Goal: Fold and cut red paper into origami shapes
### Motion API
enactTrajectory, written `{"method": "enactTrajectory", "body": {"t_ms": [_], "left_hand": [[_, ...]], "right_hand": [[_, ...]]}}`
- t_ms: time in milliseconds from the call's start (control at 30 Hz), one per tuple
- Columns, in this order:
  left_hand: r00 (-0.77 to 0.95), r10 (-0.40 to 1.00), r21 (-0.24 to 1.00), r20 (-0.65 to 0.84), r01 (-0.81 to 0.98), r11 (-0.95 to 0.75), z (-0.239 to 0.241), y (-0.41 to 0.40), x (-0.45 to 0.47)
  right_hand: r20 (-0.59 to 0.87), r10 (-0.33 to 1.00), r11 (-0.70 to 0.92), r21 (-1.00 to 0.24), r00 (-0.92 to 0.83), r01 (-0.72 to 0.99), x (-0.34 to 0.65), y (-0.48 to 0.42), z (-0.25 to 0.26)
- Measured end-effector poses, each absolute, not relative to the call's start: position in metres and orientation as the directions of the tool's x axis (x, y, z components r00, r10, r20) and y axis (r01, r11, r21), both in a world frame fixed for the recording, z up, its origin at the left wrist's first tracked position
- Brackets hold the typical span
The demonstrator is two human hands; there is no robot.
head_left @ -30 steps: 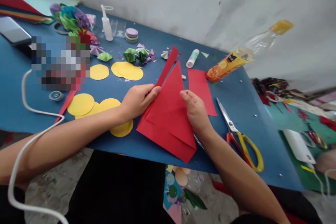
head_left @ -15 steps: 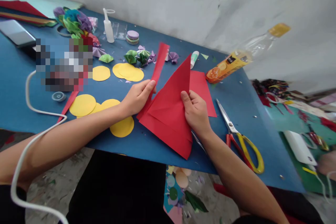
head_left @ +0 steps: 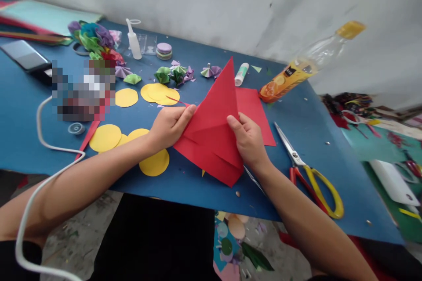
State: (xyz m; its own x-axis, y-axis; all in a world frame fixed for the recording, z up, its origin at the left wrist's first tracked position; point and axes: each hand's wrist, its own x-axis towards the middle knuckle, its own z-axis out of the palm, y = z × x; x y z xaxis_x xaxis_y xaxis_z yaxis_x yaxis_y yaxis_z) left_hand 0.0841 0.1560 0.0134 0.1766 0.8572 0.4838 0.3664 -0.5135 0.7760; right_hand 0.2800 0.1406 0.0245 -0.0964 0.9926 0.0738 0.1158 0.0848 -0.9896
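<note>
A folded red paper triangle (head_left: 214,131) stands tilted up over the blue table (head_left: 20,114), its tip pointing away from me. My left hand (head_left: 169,125) pinches its left edge with thumb and fingers closed. My right hand (head_left: 249,140) grips its right side, thumb on top. Beneath it lies a flat red paper sheet (head_left: 255,109). Several yellow paper circles (head_left: 153,162) lie just left of my left hand.
Scissors with yellow and red handles (head_left: 310,171) lie right of my right hand. A glue stick (head_left: 241,73), a tipped orange drink bottle (head_left: 296,74), small folded paper pieces (head_left: 173,72), a white squeeze bottle (head_left: 133,39) and a phone (head_left: 24,55) sit farther back. A white cable (head_left: 42,140) crosses my left arm.
The loose red strip that stood up by my left hand has dropped out of sight. The triangle has been folded tighter and its tip has swung upright between both hands.
</note>
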Motion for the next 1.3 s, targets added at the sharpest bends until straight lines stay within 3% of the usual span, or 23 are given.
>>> {"method": "enactTrajectory", "body": {"t_ms": [233, 867, 1033, 1167, 1233, 1300], "left_hand": [[0.056, 0.853, 0.742, 0.519, 0.465, -0.482, 0.015, 0.157, 0.083], [-0.068, 0.897, 0.825, 0.436, 0.429, -0.369, 0.022, 0.162, 0.084], [0.001, 0.957, 0.82, 0.29, 0.515, -0.249, 0.014, 0.188, 0.061], [0.122, 0.986, 0.695, 0.117, 0.699, -0.168, 0.01, 0.194, 0.052], [0.111, 0.979, 0.666, 0.17, 0.72, -0.197, 0.013, 0.19, 0.054], [0.092, 0.959, 0.712, 0.268, 0.652, -0.262, 0.02, 0.183, 0.058]], "right_hand": [[0.095, 0.993, 0.107, -0.973, -0.064, 0.205, 0.28, 0.14, 0.028], [0.217, 0.975, 0.219, -0.946, -0.035, 0.237, 0.279, 0.136, 0.031], [0.268, 0.963, 0.252, -0.928, 0.021, 0.275, 0.284, 0.139, 0.031], [0.273, 0.962, 0.252, -0.923, 0.031, 0.291, 0.285, 0.14, 0.031], [0.276, 0.96, 0.253, -0.925, 0.044, 0.282, 0.284, 0.14, 0.031], [0.28, 0.958, 0.256, -0.929, 0.056, 0.268, 0.284, 0.141, 0.031]]}}
